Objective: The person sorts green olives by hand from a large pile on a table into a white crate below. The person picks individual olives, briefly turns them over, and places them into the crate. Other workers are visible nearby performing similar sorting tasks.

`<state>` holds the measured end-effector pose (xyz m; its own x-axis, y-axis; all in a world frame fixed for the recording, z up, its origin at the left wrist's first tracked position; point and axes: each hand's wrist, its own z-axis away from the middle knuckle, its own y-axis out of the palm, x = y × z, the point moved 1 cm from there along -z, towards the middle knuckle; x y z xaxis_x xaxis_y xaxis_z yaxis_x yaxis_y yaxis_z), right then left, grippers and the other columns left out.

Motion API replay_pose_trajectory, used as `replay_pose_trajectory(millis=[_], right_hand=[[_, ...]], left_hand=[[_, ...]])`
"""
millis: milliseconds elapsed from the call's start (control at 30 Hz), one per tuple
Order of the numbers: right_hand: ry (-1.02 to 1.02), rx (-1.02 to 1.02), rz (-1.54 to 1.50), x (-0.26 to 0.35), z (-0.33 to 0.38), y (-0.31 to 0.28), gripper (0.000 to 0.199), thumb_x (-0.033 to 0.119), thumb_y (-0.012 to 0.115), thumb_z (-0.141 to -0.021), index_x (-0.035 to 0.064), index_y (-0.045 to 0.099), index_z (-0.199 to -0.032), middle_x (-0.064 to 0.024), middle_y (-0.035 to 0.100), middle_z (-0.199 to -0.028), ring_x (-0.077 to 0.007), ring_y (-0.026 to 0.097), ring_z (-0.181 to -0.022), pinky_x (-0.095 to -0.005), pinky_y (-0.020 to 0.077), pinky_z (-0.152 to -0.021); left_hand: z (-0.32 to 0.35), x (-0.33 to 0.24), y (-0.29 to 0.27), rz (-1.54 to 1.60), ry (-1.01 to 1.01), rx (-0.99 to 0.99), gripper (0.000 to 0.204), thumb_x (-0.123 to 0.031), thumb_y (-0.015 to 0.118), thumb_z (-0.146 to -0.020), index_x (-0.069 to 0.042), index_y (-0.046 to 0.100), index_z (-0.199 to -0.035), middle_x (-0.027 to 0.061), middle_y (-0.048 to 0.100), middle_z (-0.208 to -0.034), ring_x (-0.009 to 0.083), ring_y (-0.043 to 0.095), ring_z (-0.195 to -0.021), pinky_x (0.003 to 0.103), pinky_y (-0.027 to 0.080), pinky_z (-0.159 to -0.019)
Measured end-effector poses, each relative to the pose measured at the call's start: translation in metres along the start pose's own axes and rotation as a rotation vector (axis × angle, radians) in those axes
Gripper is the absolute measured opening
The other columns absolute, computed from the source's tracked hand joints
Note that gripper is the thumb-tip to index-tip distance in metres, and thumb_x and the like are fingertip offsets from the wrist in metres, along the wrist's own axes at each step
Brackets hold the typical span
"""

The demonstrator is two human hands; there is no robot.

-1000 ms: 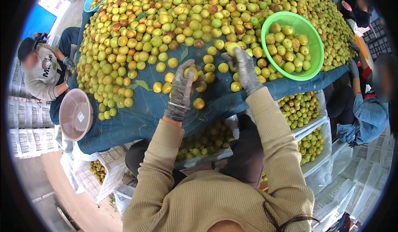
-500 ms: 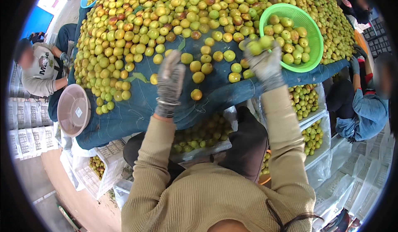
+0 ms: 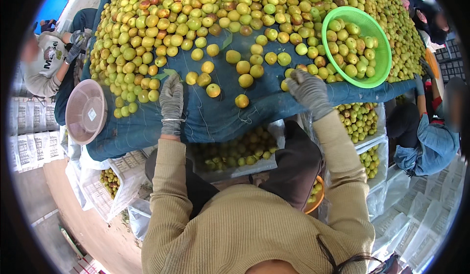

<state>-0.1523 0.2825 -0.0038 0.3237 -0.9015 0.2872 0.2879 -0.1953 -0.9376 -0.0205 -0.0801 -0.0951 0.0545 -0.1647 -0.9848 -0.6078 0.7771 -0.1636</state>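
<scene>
My left hand [image 3: 172,100], in a grey knit glove, is at the near part of the blue cloth [image 3: 215,119]. Its fingers are pinched together on a green leaf [image 3: 165,73], whose ends show beside the fingertips. Farther right, my gloved right hand [image 3: 309,94] curls its fingers down at the edge of the pile, around a yellow-green jujube [image 3: 285,85] that they partly cover. A bright green plastic basket [image 3: 387,61], tilted and partly filled with jujubes, leans on the heap beyond that hand. Several loose jujubes [image 3: 243,67] lie between my hands.
A large heap of jujubes [image 3: 147,24] covers the far cloth. A pinkish basin [image 3: 73,112] sits at the left edge. Below are lined crates of jujubes [image 3: 360,122] and an orange bucket [image 3: 320,195] by my leg. Co-workers [image 3: 51,61] sit around the heap.
My left hand has moved left and its outstretched fingers have closed at the leaf. My right hand, which held green jujubes beside the basket's rim, has lowered to the pile's edge without those.
</scene>
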Motion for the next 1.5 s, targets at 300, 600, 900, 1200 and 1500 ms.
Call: replay_pose_trajectory(millis=[300, 600, 900, 1200, 1500], right_hand=[[-0.212, -0.398, -0.079, 0.022, -0.056, 0.03, 0.039, 0.027, 0.057, -0.087, 0.0117, 0.054, -0.123, -0.0151, 0.061, -0.116, -0.0312, 0.06, -0.107, -0.0411, 0.0476, -0.092], [0.088, -0.179, -0.869, 0.022, -0.122, 0.036, 0.046, 0.029, 0.063, -0.087, 0.0034, 0.052, -0.123, -0.0163, 0.062, -0.111, -0.0237, 0.064, -0.093, -0.0326, 0.0527, -0.074], [-1.028, 0.259, -1.196, 0.269, 0.071, -0.023, 0.054, 0.015, 0.056, -0.092, -0.001, 0.036, -0.14, -0.0172, 0.054, -0.128, -0.0236, 0.056, -0.115, -0.0339, 0.0453, -0.095], [-0.085, -0.384, -0.82, 0.004, -0.007, 0.048, 0.032, 0.008, 0.055, -0.093, -0.0001, 0.053, -0.124, -0.0119, 0.061, -0.116, -0.019, 0.056, -0.112, -0.0299, 0.0446, -0.095], [-0.077, -0.267, -0.44, -0.002, -0.032, 0.046, 0.052, 0.02, 0.059, -0.088, 0.0075, 0.044, -0.135, -0.0175, 0.048, -0.135, -0.0313, 0.045, -0.126, -0.0362, 0.0365, -0.105]], left_hand=[[0.025, -0.028, 0.01, 0.018, -0.016, 0.022, 0.032, -0.001, 0.055, -0.091, 0.003, 0.053, -0.123, 0.0147, 0.059, -0.122, 0.0199, 0.054, -0.118, 0.03, 0.042, -0.101], [0.095, -0.039, -0.012, 0.086, 0.182, -0.141, 0.019, -0.005, 0.059, -0.089, -0.005, 0.065, -0.107, 0.0106, 0.067, -0.103, 0.0216, 0.064, -0.097, 0.031, 0.051, -0.085], [0.117, -0.041, -0.034, 0.1, 0.068, -0.084, 0.025, -0.009, 0.062, -0.086, -0.004, 0.064, -0.11, 0.0121, 0.066, -0.108, 0.0233, 0.063, -0.102, 0.034, 0.051, -0.087], [0.077, -0.025, -0.023, 0.118, -0.099, 0.065, 0.035, -0.008, 0.049, -0.097, 0.004, 0.049, -0.129, 0.0179, 0.053, -0.131, 0.0222, 0.048, -0.125, 0.032, 0.038, -0.106], [-0.032, -0.003, 0.041, -0.083, 0.052, 0.12, 0.051, -0.025, 0.06, -0.09, -0.007, 0.046, -0.136, 0.0175, 0.046, -0.139, 0.0345, 0.046, -0.127, 0.039, 0.036, -0.107]])
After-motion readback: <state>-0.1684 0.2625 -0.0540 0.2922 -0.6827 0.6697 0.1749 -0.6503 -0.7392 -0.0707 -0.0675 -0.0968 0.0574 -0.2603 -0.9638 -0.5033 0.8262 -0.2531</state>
